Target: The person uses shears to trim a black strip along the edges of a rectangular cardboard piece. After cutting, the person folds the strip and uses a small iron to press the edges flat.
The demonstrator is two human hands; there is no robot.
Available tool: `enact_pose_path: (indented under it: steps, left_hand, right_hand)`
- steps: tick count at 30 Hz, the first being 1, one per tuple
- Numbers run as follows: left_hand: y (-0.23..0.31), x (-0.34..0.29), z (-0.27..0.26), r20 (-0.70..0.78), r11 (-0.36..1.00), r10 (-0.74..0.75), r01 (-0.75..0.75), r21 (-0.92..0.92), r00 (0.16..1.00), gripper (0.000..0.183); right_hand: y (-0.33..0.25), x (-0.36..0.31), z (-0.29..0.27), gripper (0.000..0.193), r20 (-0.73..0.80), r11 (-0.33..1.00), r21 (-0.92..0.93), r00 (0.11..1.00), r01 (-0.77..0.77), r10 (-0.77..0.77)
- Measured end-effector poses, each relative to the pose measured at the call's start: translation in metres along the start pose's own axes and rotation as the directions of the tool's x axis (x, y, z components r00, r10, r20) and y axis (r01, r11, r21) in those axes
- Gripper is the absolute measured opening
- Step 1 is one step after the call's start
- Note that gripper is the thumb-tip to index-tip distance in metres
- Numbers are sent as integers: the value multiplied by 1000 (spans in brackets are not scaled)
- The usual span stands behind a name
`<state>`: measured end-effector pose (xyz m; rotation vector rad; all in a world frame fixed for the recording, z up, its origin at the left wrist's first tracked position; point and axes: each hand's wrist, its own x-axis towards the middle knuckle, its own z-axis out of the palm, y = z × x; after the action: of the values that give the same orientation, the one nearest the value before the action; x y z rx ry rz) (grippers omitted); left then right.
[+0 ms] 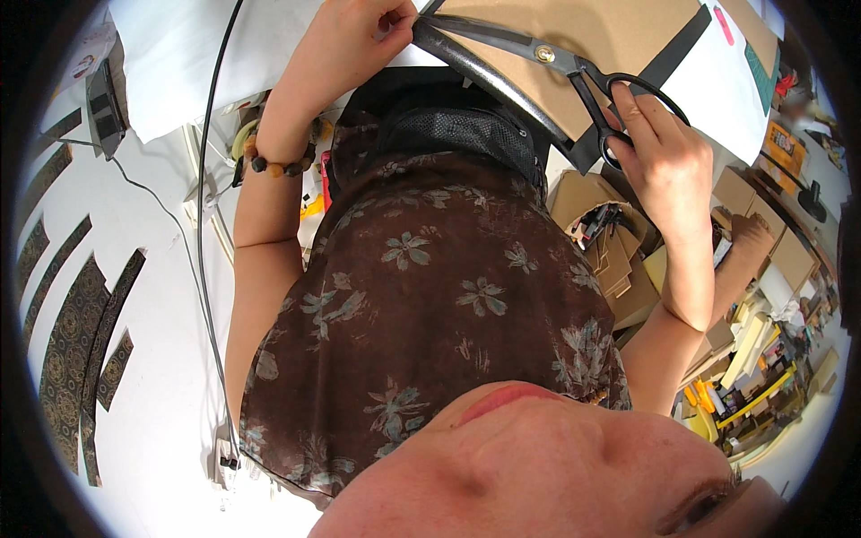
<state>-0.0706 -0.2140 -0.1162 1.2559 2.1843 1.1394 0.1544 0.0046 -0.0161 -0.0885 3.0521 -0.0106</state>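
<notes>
Bench entry, head view. The right hand [668, 166] holds a pair of scissors [544, 54]: fingers at the upper handle loop, thumb at the lower, both bent round the dark handles, which stand apart from each other. The scissors lie slantwise over a brown board [583, 22], pivot above the board, blades running up and left toward the left hand [359, 40]. The blade tips end close beside those fingertips; how far the blades are parted is hard to read.

Left fingers are curled and narrow, thumb and forefinger brought close together at the upper-left end of a glossy black strip [489, 75]. Cannot tell whether they pinch the strip or only touch it. The glossy strip follows the near edge of the board, sloping down to the right (its face catches a bright highlight).

A flat black strip [673, 51] lies along the board's right side, partly behind the right hand and the scissors. Beyond it: a white sheet [717, 108] bearing a small pink object [724, 27], then a green mat [760, 79].

Left wrist wears a beaded bracelet [280, 168]. A black mesh bag [466, 134] sits at the waist, over a brown floral garment [484, 233]. Far left, dark patterned strips [72, 350] lie on a white surface; a black cable [202, 224] runs between them and the left arm.
</notes>
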Motion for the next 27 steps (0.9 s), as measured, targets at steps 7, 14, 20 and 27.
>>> enact_pose_path:
  steps: [7,14,20,27]
  left_hand:
    - [5,0,-2,7,1000,-14,15,-11,1000,6]
    - [4,0,-2,20,999,-47,47,-15,999,6]
    - [6,-3,-6,-46,999,-39,37,-35,998,4]
    - [-5,-23,-13,-141,978,-161,139,-155,977,4]
  right_hand:
    - [-6,3,-7,48,-5,980,-180,997,79,-81]
    - [-5,5,-10,49,3,942,-295,987,157,-164]
    - [0,-2,-8,52,-55,968,-231,992,98,-114]
    - [19,-26,12,50,-251,977,74,944,-202,214]
